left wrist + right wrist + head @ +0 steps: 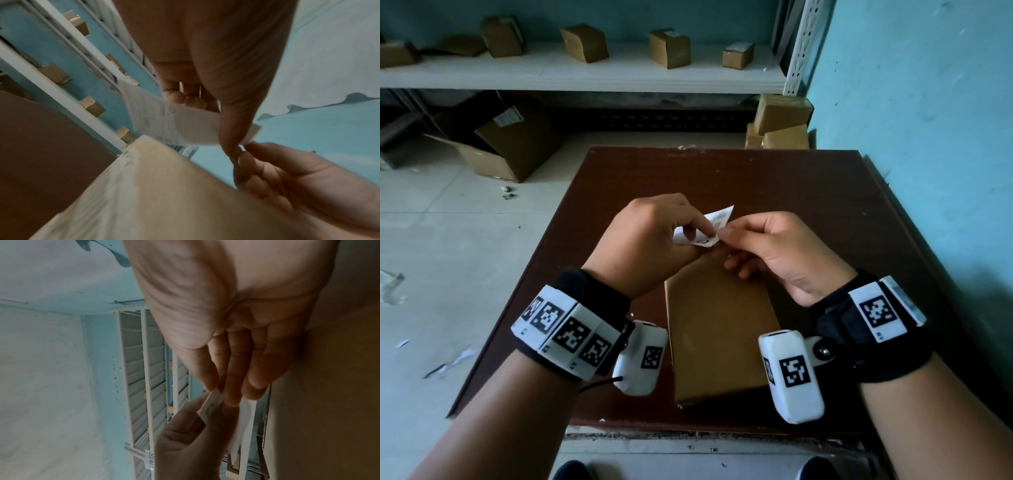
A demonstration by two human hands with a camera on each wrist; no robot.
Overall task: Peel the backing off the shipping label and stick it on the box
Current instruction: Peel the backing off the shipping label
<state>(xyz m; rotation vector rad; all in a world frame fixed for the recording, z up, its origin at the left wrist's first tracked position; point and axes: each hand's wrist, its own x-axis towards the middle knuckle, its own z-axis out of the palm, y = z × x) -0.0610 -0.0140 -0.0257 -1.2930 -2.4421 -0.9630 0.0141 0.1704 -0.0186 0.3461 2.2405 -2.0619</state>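
A white shipping label (709, 228) with black print is held in the air above the far end of a flat brown cardboard box (719, 329), which lies on the dark table (825, 212). My left hand (654, 236) pinches the label (174, 123) between thumb and fingers. My right hand (763, 246) pinches the label's near corner (211, 405) with thumb and forefinger, touching the left thumb. The box (154, 194) lies just under both hands. Whether the backing has parted from the label cannot be made out.
White shelving (585, 73) behind the table holds several small cardboard boxes (585, 42). An open carton (506, 150) lies on the tiled floor at left, with paper scraps (452, 359) nearby. More boxes (780, 123) are stacked by the blue wall (928, 120) on the right.
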